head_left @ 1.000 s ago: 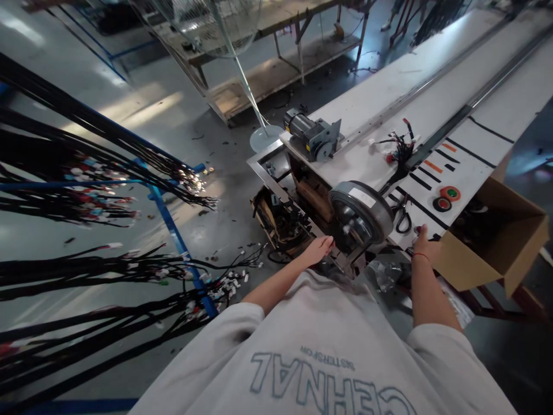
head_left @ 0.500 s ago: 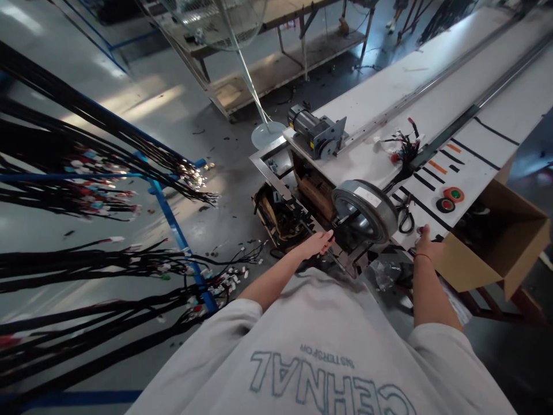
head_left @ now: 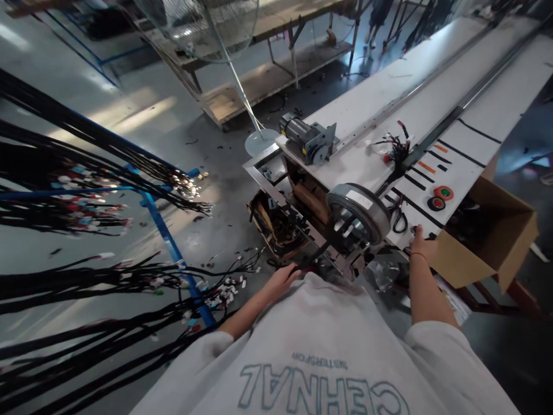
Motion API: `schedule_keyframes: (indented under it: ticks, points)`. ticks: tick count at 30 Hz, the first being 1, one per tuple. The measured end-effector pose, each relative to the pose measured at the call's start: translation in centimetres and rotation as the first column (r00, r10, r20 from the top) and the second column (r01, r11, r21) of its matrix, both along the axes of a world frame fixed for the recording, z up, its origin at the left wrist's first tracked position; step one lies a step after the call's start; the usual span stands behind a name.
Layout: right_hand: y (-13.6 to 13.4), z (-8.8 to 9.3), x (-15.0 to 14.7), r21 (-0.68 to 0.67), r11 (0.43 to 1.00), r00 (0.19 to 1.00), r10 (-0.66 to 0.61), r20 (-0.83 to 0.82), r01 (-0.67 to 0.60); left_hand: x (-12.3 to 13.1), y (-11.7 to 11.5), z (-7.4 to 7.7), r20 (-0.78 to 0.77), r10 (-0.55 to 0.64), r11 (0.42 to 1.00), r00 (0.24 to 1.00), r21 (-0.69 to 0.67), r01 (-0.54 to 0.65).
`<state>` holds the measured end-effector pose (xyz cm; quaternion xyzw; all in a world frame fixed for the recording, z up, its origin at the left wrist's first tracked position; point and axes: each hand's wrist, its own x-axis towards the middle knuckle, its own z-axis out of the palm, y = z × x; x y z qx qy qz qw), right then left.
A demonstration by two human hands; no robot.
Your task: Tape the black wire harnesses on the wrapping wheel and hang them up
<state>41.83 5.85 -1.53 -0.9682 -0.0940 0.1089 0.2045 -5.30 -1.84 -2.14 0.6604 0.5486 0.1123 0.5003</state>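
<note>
My left hand (head_left: 281,280) is closed on the end of a black cable bundle (head_left: 317,253), low in front of my body. The bundle runs into the upright grey wheel (head_left: 358,210) at the bench's near end. Beyond the wheel it continues along the bench to a cluster of loose wire ends (head_left: 398,151). My right hand (head_left: 424,248) rests at the bench's near right edge, thumb extended by a small dark part; its other fingers are hidden. Black-handled snips (head_left: 400,220) lie just beyond that hand, near a red and a green button (head_left: 441,195).
A motor (head_left: 302,135) is mounted on the long white bench (head_left: 371,109). At right stands an open cardboard box (head_left: 470,259). Black wire harnesses hang from a blue rack (head_left: 162,225) on the left. A fan stand (head_left: 237,80) and wooden table (head_left: 242,95) stand behind.
My left hand has pulled back from the wheel, down and to the left, drawing out a length of black cable. My right hand stays at the bench edge. The view has shifted slightly.
</note>
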Motion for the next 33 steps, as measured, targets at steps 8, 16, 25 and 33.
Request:
schedule_keyframes:
  ticks: [8, 16, 25, 33]
  points:
    - [-0.2, 0.8, -0.6, -0.010, 1.000, 1.000, -0.009, -0.002, 0.009, 4.2, 0.2, 2.7, 0.052, 0.000, 1.000, 0.999, 0.002, 0.000]
    - [-0.2, 0.6, -0.5, 0.020, 1.000, 1.000, -0.022, -0.020, 0.022, 7.0, 2.6, 2.4, 0.101, 0.070, 0.995, 0.992, 0.060, -0.076]
    - [-0.3, 0.2, -0.5, 0.000, 0.999, 0.999, -0.039, -0.017, 0.039, 8.8, 4.1, 1.3, 0.373, 0.130, 0.958, 0.919, -0.286, -0.019]
    - [-0.3, 0.3, -0.5, 0.005, 0.998, 0.998, -0.057, -0.036, 0.057, 5.2, 5.0, 0.3, 0.240, -0.337, 0.852, 0.910, -0.334, 0.403]
